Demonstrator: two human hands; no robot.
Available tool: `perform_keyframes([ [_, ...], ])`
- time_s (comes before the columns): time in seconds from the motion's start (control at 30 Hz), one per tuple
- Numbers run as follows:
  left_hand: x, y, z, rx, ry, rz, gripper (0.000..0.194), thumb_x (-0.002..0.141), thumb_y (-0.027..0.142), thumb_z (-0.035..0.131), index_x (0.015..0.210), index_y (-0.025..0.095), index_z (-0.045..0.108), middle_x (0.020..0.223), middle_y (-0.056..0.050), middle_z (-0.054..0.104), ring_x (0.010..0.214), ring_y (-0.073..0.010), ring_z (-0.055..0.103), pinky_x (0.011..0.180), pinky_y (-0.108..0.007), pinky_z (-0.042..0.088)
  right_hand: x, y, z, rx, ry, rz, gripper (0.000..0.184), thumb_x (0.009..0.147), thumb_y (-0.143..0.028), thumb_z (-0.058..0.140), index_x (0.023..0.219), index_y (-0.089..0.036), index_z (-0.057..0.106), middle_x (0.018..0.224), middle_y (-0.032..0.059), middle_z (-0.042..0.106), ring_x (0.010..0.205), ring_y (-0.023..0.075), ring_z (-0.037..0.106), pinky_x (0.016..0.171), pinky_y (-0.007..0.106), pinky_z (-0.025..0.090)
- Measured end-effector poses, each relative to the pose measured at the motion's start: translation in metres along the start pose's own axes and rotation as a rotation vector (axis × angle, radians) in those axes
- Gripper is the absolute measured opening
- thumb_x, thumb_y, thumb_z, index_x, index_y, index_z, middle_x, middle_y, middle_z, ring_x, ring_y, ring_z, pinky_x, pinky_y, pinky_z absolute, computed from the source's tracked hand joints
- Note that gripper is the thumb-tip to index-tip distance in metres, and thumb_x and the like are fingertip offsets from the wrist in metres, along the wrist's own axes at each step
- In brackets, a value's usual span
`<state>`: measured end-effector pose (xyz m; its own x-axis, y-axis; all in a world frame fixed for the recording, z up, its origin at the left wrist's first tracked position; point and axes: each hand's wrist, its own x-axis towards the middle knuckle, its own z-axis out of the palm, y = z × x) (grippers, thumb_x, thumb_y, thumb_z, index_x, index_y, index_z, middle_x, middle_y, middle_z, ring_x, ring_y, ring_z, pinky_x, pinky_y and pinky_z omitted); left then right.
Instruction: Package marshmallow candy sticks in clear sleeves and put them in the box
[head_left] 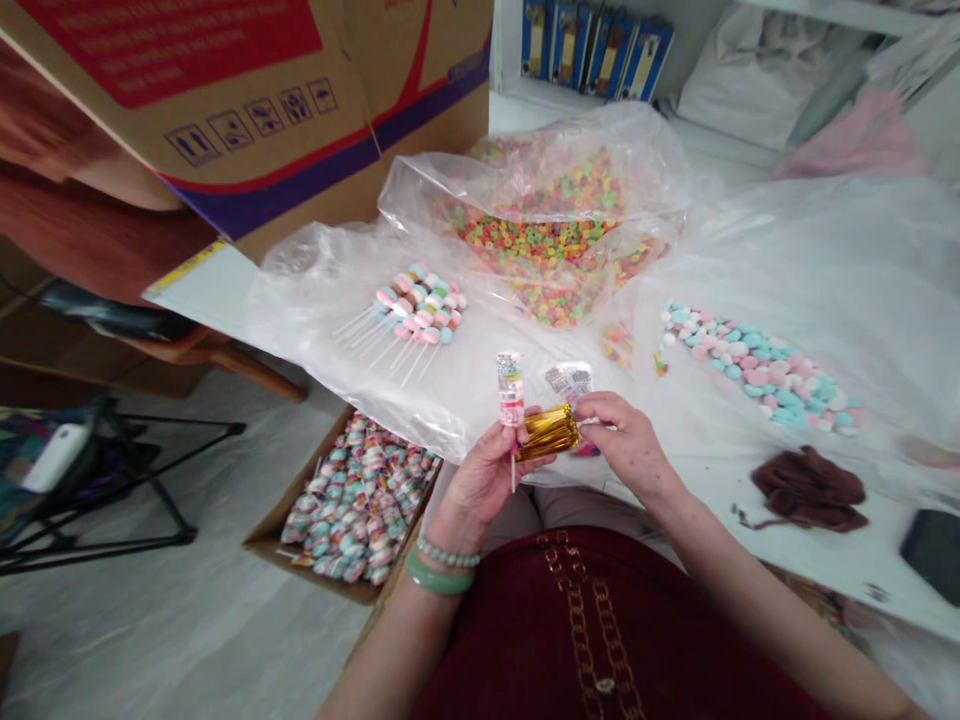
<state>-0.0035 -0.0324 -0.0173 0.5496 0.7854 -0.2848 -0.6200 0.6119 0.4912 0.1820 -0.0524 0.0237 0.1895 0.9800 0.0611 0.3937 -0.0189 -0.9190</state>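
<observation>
My left hand (480,470) is closed around the stick of a candy skewer in a printed clear wrapper (510,388), which stands upright. The same hand also holds a bundle of gold twist ties (549,433), lying sideways across its fingers. At the right end of that bundle, the fingertips of my right hand (630,442) are pinched together on the tie ends. Just behind lie flat printed wrappers (571,378), partly hidden by my hands. Unwrapped candy skewers (421,305) with pastel pieces lie piled to the left on the plastic sheet.
A clear bag of colourful candy rings (555,235) lies at the back. Loose pastel candies (765,365) and a brown cloth (810,487) are on the right. A carton (300,120) stands back left. Below left, a box (262,545) holds many wrapped candy skewers.
</observation>
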Motion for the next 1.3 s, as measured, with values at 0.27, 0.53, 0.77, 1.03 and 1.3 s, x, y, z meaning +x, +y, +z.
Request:
perform_keyframes([
  [0.27,-0.001,0.002,-0.002,0.203,0.047,0.043,0.016,0.071,0.028,0.071,0.072,0.013,0.068,0.082,-0.005,0.067,0.081,-0.0173,0.059,0.081,-0.030,0.043,-0.004,0.005,0.008,0.245,-0.071,0.230,0.017,0.068,-0.026,0.061,0.080,-0.019,0.071,0.089,0.0030,0.067,0.089,0.0192,0.058,0.084,0.032,0.042],
  [0.53,-0.002,0.006,-0.008,0.456,0.127,0.021,0.018,0.069,0.028,0.072,0.080,0.014,0.070,0.077,-0.003,0.067,0.075,-0.0154,0.057,0.076,-0.028,0.041,-0.005,0.009,0.008,0.403,-0.242,0.570,0.026,0.058,-0.027,0.068,0.081,-0.015,0.072,0.070,0.0011,0.067,0.065,0.0137,0.053,0.068,0.028,0.039],
  [0.77,-0.003,0.004,-0.014,0.427,0.085,-0.064,0.021,0.069,0.028,0.072,0.083,0.012,0.070,0.078,-0.004,0.067,0.070,-0.0143,0.057,0.068,-0.026,0.041,-0.005,0.015,0.015,0.362,-0.292,0.543,0.015,0.054,-0.024,0.069,0.066,-0.015,0.071,0.067,0.0005,0.066,0.066,0.0136,0.051,0.070,0.028,0.037],
  [1.03,0.002,0.008,-0.017,0.165,0.178,0.007,0.016,0.067,0.026,0.073,0.071,0.012,0.067,0.097,-0.008,0.068,0.077,-0.0152,0.061,0.074,-0.028,0.046,-0.008,0.018,0.010,0.478,-0.219,0.535,0.019,0.057,-0.029,0.071,0.072,-0.016,0.072,0.075,0.0016,0.066,0.065,0.0126,0.048,0.065,0.027,0.034],
  [1.3,0.002,0.006,-0.020,0.387,0.215,-0.019,0.017,0.067,0.027,0.073,0.076,0.013,0.068,0.069,-0.002,0.065,0.063,-0.0121,0.057,0.064,-0.025,0.043,-0.006,0.009,0.005,0.366,-0.298,0.474,0.014,0.059,-0.030,0.068,0.057,-0.017,0.065,0.083,0.0023,0.065,0.079,0.0164,0.053,0.075,0.029,0.037],
])
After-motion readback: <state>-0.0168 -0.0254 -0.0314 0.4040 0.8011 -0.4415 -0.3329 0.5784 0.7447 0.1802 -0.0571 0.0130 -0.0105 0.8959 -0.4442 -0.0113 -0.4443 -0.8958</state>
